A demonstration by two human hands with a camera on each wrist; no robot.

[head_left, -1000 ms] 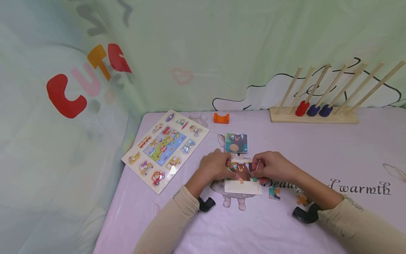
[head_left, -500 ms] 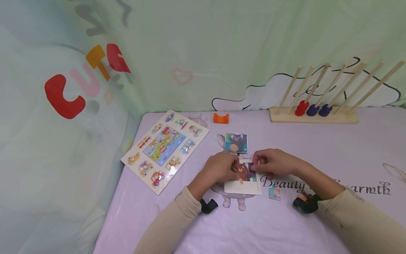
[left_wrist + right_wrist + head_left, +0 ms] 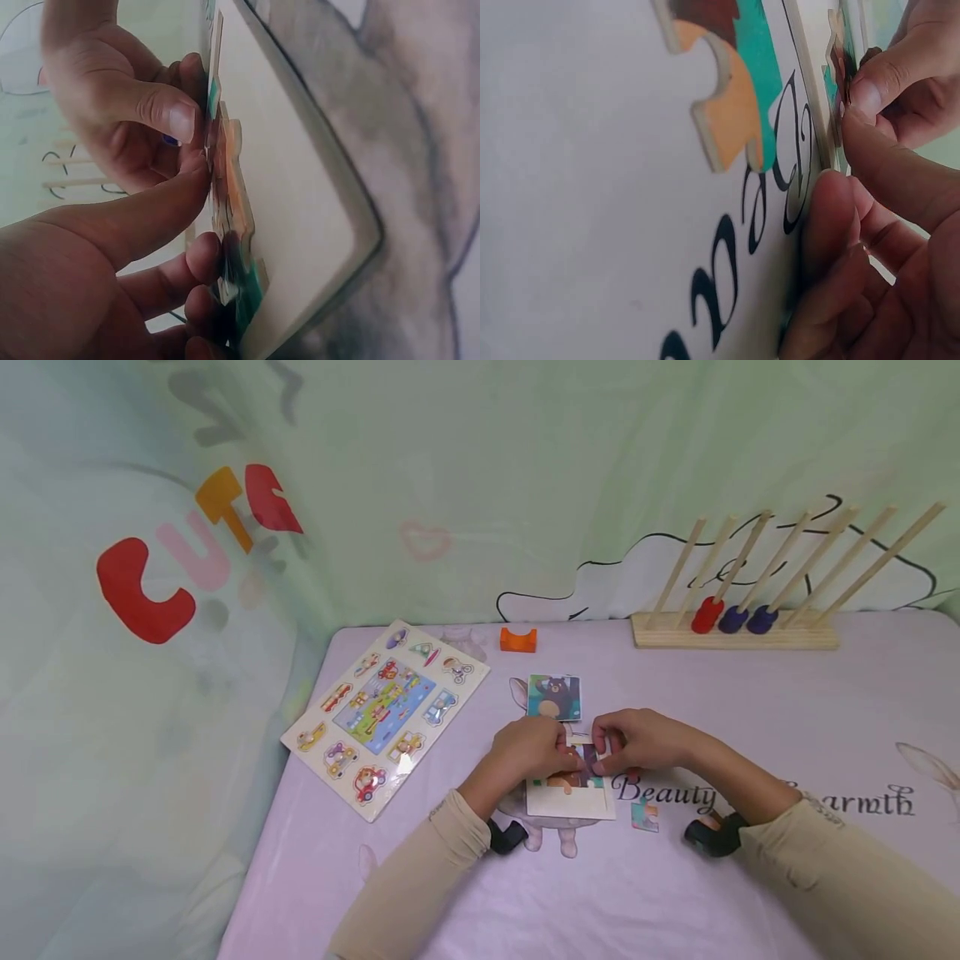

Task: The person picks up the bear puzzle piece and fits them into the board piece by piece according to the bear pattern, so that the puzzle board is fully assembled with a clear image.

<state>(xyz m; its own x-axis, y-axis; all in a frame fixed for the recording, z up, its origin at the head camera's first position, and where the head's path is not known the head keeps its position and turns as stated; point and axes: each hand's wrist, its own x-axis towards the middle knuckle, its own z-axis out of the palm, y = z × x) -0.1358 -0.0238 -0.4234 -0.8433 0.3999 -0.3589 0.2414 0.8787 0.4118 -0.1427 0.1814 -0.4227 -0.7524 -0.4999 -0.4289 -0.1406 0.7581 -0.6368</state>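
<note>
In the head view a pale puzzle tray (image 3: 570, 807) lies in front of me, its upper part filled with bear puzzle pieces (image 3: 564, 778). My left hand (image 3: 531, 748) reaches over the left side, its thumb extended onto the pieces; in the left wrist view its fingertips (image 3: 204, 257) touch them too. My right hand (image 3: 643, 741) is at the tray's right edge, thumb and curled fingers at a dark puzzle piece (image 3: 588, 755) partly hidden by the hands. A loose teal and orange puzzle piece (image 3: 739, 97) lies beside the tray.
Behind the tray lies a square bear picture (image 3: 555, 697). A vehicle puzzle board (image 3: 352, 693) is at left, an orange block (image 3: 518, 640) at the back, and a wooden peg rack (image 3: 735, 631) with red and purple beads at back right. Black wrist cameras (image 3: 711, 837) sit under the sleeves.
My left hand has shifted right across the tray, its thumb now nearer my right hand and covering more of the bear. The right hand stays near the tray's right edge.
</note>
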